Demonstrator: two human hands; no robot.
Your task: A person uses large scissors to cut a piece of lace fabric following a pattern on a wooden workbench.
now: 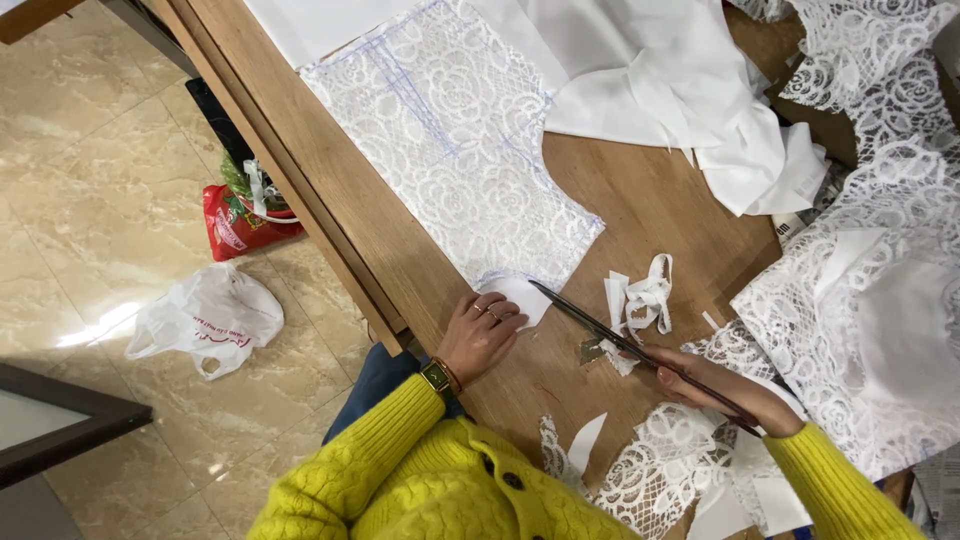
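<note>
yellow sleeve (420, 470) lying nearest | left hand (480, 335) pressing flat, fingers spread, on lace panel (450, 130) corner | right hand (725, 390) gripping closed scissors (610, 335) over wooden table (650, 210)

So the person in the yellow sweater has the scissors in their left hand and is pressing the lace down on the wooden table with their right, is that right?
Not quite: the hands are swapped. In the head view, the right hand holds the scissors, and the left hand presses down the corner of the lace panel. The rest stands: yellow sweater, wooden table.
</note>
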